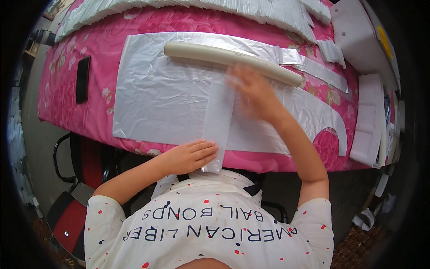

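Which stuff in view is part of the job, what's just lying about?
In use, apparently:
Folded translucent white plastic strip, left hand on it, blurred right hand near its far end
Flat whitish plastic sheets
Long cream cylindrical tube, resting on the sheets
Rows of white pieces, likely related

Lying about, probably:
Black rectangular phone-like object
Red-and-black chair

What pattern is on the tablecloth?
Pink floral, with roses; the tablecloth shows best in the head view.

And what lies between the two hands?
A narrow plastic strip, over a plastic sheet, lies between the left hand and the right hand in the head view.
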A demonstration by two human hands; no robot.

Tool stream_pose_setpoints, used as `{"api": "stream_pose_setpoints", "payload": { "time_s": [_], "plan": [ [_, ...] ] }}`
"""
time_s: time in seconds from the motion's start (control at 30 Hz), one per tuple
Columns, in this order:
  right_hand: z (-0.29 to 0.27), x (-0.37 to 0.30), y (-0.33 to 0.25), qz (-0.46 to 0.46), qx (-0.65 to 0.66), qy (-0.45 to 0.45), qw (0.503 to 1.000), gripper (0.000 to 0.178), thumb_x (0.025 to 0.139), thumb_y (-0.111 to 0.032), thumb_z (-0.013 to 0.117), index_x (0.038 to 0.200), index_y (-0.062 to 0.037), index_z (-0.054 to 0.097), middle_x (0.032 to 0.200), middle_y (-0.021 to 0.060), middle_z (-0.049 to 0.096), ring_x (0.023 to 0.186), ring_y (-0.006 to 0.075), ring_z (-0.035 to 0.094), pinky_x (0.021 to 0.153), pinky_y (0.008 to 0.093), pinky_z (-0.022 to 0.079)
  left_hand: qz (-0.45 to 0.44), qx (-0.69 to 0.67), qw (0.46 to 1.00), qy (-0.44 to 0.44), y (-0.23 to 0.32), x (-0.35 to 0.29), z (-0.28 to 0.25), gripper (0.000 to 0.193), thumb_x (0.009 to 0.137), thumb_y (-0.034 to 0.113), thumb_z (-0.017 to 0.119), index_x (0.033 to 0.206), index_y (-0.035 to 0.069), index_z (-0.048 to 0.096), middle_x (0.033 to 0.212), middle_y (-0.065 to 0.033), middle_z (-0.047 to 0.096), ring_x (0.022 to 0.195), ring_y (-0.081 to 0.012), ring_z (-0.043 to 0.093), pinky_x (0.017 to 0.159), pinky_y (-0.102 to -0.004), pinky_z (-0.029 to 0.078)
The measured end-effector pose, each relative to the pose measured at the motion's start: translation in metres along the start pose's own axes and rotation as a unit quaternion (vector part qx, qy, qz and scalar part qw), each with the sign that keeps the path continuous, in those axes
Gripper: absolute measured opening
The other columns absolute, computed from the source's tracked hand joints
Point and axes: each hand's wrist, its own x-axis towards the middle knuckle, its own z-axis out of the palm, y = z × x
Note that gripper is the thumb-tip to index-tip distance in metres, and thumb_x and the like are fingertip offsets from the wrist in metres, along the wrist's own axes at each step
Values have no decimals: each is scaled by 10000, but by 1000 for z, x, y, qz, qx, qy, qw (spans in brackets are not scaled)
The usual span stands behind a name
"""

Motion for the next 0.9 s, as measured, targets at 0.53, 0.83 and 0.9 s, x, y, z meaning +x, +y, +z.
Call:
{"api": "stream_pose_setpoints", "payload": {
  "time_s": [0.53, 0.83, 0.9],
  "plan": [
    [17, -47, -79, 121, 154, 37, 980, 261, 702, -106, 624, 957, -50, 638, 941, 75, 646, 809, 227, 614, 660, 357, 496, -166, -91, 976, 103, -32, 22, -24, 694, 756, 423, 543, 1262, -36, 424, 1118, -151, 574, 989, -313, 566, 852, -399, 427],
    [5, -5, -48, 494, 416, -99, 757, 254, 830, -189, 583, 728, 36, 643, 575, 99, 608, 510, 145, 606, 514, 279, 454, -298, -115, 907, 274, -46, 49, -27, 601, 847, 243, 540, 1346, -5, 317, 1257, -182, 482, 1112, -329, 492, 925, -409, 383],
    [4, -1, -43, 509, 427, -125, 737, 256, 827, -194, 587, 716, 31, 639, 586, 90, 614, 512, 136, 606, 512, 275, 452, -235, -25, 956, 173, -41, 53, -23, 641, 821, 215, 569, 1351, -20, 296, 1339, -193, 388, 1214, -335, 395, 997, -424, 316]
  ]
}}
